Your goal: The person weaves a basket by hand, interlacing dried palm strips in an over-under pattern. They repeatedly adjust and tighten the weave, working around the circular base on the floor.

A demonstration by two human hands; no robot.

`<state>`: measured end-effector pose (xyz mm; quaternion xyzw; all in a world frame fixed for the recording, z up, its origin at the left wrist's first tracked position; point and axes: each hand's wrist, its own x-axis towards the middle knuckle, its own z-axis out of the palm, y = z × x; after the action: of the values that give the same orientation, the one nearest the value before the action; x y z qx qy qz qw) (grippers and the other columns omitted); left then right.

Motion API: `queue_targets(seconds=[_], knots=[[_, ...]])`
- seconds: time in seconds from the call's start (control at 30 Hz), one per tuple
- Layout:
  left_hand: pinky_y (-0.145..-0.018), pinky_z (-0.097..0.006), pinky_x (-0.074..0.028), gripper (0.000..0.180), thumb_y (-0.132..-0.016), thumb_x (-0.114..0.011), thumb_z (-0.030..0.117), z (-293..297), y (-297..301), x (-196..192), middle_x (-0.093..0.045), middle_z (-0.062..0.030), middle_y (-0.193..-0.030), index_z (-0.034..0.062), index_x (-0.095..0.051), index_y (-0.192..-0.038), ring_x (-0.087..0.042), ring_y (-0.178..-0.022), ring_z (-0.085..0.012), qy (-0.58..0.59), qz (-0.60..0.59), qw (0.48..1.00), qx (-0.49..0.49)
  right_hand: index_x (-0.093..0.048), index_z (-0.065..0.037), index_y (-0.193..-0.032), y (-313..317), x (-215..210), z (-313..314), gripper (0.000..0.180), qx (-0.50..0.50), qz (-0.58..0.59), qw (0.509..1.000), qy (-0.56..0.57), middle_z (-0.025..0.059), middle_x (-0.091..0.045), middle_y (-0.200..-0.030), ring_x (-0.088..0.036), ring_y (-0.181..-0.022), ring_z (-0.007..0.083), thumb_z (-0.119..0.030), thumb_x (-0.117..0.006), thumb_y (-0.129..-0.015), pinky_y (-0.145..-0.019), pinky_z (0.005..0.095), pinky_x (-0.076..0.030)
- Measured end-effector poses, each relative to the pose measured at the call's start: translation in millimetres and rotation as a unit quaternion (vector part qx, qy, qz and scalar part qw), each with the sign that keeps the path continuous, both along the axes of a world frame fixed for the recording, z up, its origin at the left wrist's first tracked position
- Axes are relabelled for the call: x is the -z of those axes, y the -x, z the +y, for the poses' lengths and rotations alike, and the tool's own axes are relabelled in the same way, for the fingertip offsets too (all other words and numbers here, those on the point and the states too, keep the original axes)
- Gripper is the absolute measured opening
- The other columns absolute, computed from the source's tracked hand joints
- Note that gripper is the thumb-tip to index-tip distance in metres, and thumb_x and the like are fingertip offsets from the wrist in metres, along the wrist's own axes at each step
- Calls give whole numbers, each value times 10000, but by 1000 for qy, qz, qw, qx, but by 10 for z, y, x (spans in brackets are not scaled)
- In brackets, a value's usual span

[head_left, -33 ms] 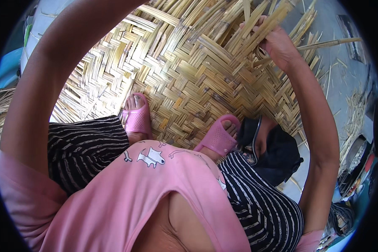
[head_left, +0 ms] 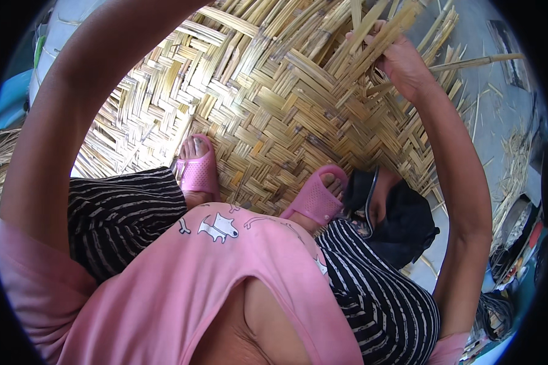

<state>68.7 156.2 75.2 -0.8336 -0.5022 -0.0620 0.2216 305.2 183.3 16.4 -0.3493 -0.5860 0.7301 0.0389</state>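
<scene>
A mat (head_left: 274,103) of flat, straw-coloured split strips, woven in a zigzag pattern, spreads under my feet. At its far right edge my right hand (head_left: 403,70) is closed around loose flat strips (head_left: 377,45) that stick out of the weave. The fingers are partly hidden behind these strips, and the strips' upper ends are slightly blurred. My left arm (head_left: 85,85) reaches up past the top edge of the picture, so the left hand is out of sight.
My feet, in pink slippers (head_left: 199,170), rest on the mat. A black cloth item (head_left: 408,222) lies by the right one. A thin stalk (head_left: 478,62) juts out rightward over the grey floor (head_left: 499,131). Straw scraps (head_left: 514,170) and mixed clutter line the right side.
The strips at my right hand have shifted very slightly, and that hand with them. Everything else looks the same.
</scene>
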Motion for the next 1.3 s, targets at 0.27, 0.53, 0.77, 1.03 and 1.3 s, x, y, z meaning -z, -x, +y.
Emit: queue_targets(seconds=[0.27,0.53,0.77,1.03,1.3], knots=[[-968,-500,-292,146,-784,-524,229,11,-17,56,-581,1,-998,150,-615,-866,-488,-1080,-177,46,-65,997,6,-543,-85,-1123,42,33,14,327,0,-47,999,-6,-14,-561,-1009,-533,-926,102,-263,-615,-858,-806,288,-464],[-913,-436,-407,207,-753,-553,126,-16,93,238,-521,-168,-1175,68,-620,-940,-483,-1111,-312,77,-268,956,88,-536,-46,-1098,9,-43,31,300,-34,-50,998,14,33,-567,-1012,-541,-935,143,-183,-623,-846,-808,315,-462],[-773,-353,-486,187,-762,-563,117,22,52,297,-636,-124,-860,58,-635,-924,-614,-861,-249,313,-532,784,-68,-475,-44,-1165,-53,15,63,363,-4,-16,996,88,36,-549,-1060,-523,-978,144,-93,-603,-829,-858,311,-432],[-696,-296,-489,242,-797,-632,295,8,270,771,-630,-8,-870,117,-656,-961,-596,-796,-163,504,-597,619,-76,-501,-63,-1143,57,-82,-100,331,88,-54,995,3,7,-545,-998,-513,-953,128,-167,-605,-848,-823,282,-419],[-851,-358,-463,292,-819,-606,274,-410,681,695,-646,-107,-1030,80,-631,-1035,-611,-953,-240,485,-233,814,-217,-571,-19,-1036,13,57,-193,286,177,-71,977,-97,-3,-582,-907,-507,-815,94,-253,-607,-876,-758,251,-414]])
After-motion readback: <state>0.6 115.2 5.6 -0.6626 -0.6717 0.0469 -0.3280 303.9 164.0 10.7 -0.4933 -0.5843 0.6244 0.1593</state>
